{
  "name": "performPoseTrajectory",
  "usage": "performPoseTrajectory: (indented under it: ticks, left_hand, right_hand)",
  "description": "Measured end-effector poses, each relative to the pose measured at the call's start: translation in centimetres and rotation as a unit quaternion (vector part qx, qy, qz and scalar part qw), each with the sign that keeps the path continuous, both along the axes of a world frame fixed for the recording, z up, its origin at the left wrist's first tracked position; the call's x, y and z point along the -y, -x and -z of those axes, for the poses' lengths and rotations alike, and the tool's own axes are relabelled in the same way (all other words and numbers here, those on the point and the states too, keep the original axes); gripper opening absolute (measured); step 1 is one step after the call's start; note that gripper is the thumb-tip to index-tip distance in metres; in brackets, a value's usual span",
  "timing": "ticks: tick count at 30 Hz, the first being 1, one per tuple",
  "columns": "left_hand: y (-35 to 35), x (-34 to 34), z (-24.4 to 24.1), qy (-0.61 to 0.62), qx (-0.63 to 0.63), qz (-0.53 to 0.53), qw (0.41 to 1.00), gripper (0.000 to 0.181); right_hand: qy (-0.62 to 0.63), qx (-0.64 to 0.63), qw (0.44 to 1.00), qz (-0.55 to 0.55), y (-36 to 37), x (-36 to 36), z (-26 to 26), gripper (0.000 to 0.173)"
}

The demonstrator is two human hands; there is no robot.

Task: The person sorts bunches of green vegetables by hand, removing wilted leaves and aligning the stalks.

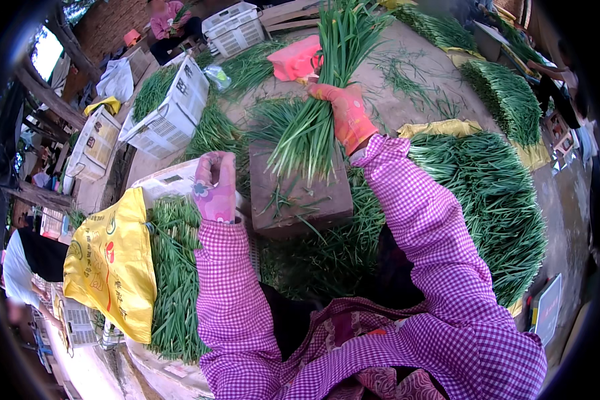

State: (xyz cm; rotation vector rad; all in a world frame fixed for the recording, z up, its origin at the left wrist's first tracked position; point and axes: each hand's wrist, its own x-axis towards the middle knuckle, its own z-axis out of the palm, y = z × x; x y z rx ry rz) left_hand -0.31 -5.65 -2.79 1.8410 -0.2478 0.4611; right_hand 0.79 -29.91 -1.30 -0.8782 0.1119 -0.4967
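Note:
My right hand [347, 115], in an orange patterned glove, grips a bunch of long green leaves [347, 47], apparently garlic chives. The bunch slants over a low brown block [300, 210], its pale cut ends towards me. Loose chives [275, 117] lie at the block's far side. My left hand [215, 187], in a pink flowered glove, is raised with curled fingers above the near end of a white plastic crate [172, 175]. Nothing shows between those fingers, but their tips are partly hidden. Below it, bundled chives [175, 280] lie beside a yellow printed sack [111, 265].
To my right, a large heap of chives [480, 210] rests on yellow sacking [440, 127]. A white crate of chives [172, 112] stands at the far left. Beyond the bunch lies a pink-red plastic item [292, 57]. Other people [172, 22] work around the edges.

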Motion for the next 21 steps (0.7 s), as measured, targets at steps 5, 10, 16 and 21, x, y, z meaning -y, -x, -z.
performPoseTrajectory:
  ticks: [5, 10, 16, 21]
  left_hand:
    - [2.1, 2.5, 0.7, -0.262, 0.133, 0.055, 0.954, 0.019]
    - [2.0, 2.4, 0.5, -0.414, 0.212, 0.023, 0.885, 0.019]
    - [3.2, 3.1, -0.7, -0.481, 0.320, -0.018, 0.816, 0.010]
    - [3.7, 4.1, 0.0, -0.477, 0.376, 0.009, 0.794, 0.015]
  right_hand:
    - [0.021, 0.009, 0.999, -0.041, -0.3, -2.5, 1.1, 0.027]
    - [0.019, -0.020, 0.999, -0.038, -0.6, -3.9, 1.4, 0.023]
    - [-0.051, -0.016, 0.992, -0.112, -1.0, -2.9, 1.6, 0.024]
    - [-0.132, 0.045, 0.981, -0.138, -1.4, -0.3, 1.6, 0.021]
